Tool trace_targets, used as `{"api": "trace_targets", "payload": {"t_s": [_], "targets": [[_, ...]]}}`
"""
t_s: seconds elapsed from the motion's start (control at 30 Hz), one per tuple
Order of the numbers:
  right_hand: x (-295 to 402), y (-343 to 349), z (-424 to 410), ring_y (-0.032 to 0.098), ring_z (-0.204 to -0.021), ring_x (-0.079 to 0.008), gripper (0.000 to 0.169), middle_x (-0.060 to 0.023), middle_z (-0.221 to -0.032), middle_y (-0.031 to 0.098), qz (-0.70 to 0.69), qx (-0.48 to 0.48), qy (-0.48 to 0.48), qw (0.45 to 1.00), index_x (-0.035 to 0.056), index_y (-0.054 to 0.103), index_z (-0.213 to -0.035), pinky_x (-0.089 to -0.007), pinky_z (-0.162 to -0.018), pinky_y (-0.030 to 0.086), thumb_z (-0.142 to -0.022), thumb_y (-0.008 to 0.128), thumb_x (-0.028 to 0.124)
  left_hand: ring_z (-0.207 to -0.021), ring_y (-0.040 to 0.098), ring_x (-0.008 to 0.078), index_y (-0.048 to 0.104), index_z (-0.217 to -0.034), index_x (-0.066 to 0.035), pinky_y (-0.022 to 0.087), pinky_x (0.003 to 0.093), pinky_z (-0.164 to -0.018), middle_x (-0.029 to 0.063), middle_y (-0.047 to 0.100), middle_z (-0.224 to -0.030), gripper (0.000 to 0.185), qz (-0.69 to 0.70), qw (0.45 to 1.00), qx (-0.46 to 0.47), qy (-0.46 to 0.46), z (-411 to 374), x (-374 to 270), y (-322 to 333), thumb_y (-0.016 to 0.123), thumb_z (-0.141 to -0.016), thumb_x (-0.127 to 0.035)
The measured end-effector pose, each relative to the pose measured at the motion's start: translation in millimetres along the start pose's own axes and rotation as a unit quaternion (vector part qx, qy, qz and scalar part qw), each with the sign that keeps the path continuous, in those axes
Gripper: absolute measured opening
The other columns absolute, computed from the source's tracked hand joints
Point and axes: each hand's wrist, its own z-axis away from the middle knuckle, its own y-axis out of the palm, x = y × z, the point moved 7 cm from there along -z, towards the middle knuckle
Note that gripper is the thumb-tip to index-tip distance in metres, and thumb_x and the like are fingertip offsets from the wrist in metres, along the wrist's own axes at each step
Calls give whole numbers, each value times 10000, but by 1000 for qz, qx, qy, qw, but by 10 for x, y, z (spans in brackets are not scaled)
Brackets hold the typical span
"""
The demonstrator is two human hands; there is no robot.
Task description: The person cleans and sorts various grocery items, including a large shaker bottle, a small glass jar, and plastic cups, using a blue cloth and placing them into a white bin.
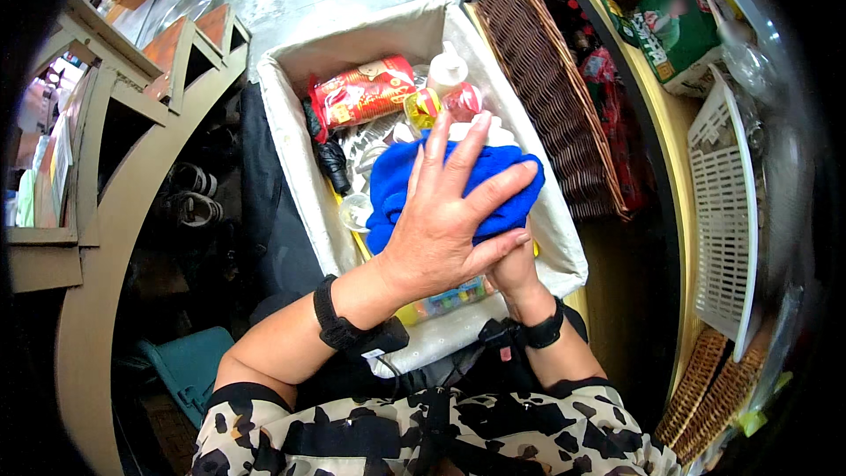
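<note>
My left hand point(439, 228) lies spread over the top of a folded blue cloth point(390, 188), palm down. My right hand point(515, 268) is at the cloth's lower right edge, partly under my left hand; its fingers are mostly hidden. The cloth is over a cloth-lined basket point(284, 125). Inside the basket are a red package point(363, 92), a white bottle with a nozzle point(448, 69), a yellow-and-red round item point(422, 108), a red-capped clear container point(462, 99), a black folded item point(332, 165) and a small clear cup point(357, 211). Colourful packaging point(456, 297) shows below my hands.
A brown wicker basket point(542, 79) stands right of the lined basket. Further right, a shelf holds a white plastic basket point(727, 211), a green package point(677, 33) and wicker baskets point(700, 383). At left are a curved wooden rack point(125, 211), shoes point(198, 208) and a teal plastic item point(192, 363).
</note>
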Motion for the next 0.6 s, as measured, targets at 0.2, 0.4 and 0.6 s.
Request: {"api": "trace_targets", "payload": {"t_s": [0.2, 0.4, 0.6], "targets": [[243, 232, -10, 400, -1253, -208, 782, -140, -1386, 372, 0, 38, -26, 999, -23, 142, -1454, -335, -1053, 310, -949, 487, 463, -1231, 458, 295, 435, -1332, -92, 367, 391, -1017, 184, 492, -1304, 619, 268, 938, -153, -156, 57, 430, -144, 726, -806, -235], [164, 170, 29, 337, -1312, -224, 941, -143, -1420, 329, 7, 108, -5, 994, -19, 112, -1461, -341, -1087, 257, -862, 588, 530, -1103, 573, 215, 453, -1303, -23, 440, 343, -968, 130, 580, -1197, 692, 580, 738, -73, -337, 156, 677, 14, 574, -831, -514], [88, 61, -7, 365, -1296, -238, 1048, -132, -1404, 356, 29, 111, 27, 993, 7, 159, -1448, -367, -1079, 284, -738, 749, 502, -1069, 529, 150, 447, -1288, 2, 407, 296, -955, 94, 547, -1173, 600, 532, 791, -81, -292, 187, 698, -26, 629, -821, -328]]}}
